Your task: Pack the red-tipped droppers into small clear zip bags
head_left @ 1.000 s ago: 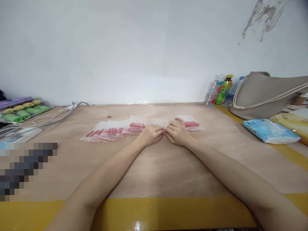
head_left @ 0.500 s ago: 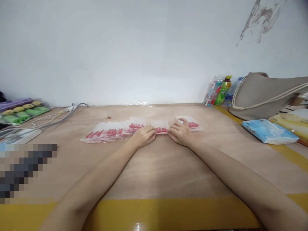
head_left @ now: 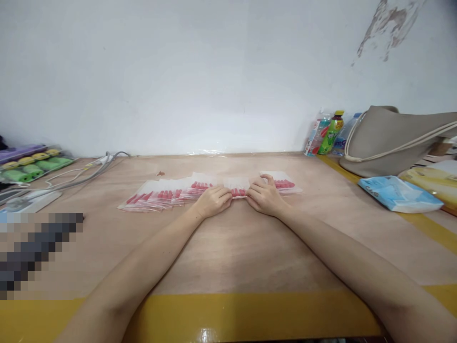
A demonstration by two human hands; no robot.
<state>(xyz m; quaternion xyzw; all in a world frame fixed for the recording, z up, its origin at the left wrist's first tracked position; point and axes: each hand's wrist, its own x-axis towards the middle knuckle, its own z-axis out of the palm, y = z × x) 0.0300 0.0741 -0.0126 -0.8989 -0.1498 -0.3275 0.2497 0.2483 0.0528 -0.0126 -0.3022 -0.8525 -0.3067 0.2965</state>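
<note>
Between my hands lies a small clear plastic bag [head_left: 238, 186] with several red pieces inside, flat on the table. My left hand [head_left: 213, 201] pinches its left lower edge, fingers curled together. At its right side my right hand [head_left: 266, 196] has its fingers closed on the edge, the index finger bent up higher. To the left, an overlapping row of similar bags [head_left: 164, 194] with red pieces reaches my left hand. Another bag or short stack [head_left: 285, 183] with red pieces lies just beyond my right hand, which partly covers it.
Bottles [head_left: 332, 132] and a grey bag [head_left: 385, 140] with a cord stand at the back right. A blue-white packet [head_left: 400, 194] lies before them. Cables [head_left: 96, 166], a power strip [head_left: 35, 202] and a green, yellow and purple pack [head_left: 32, 164] are at left.
My right hand has shifted slightly left along the bag's edge. My left hand stays in place, and the bags lie as before.
</note>
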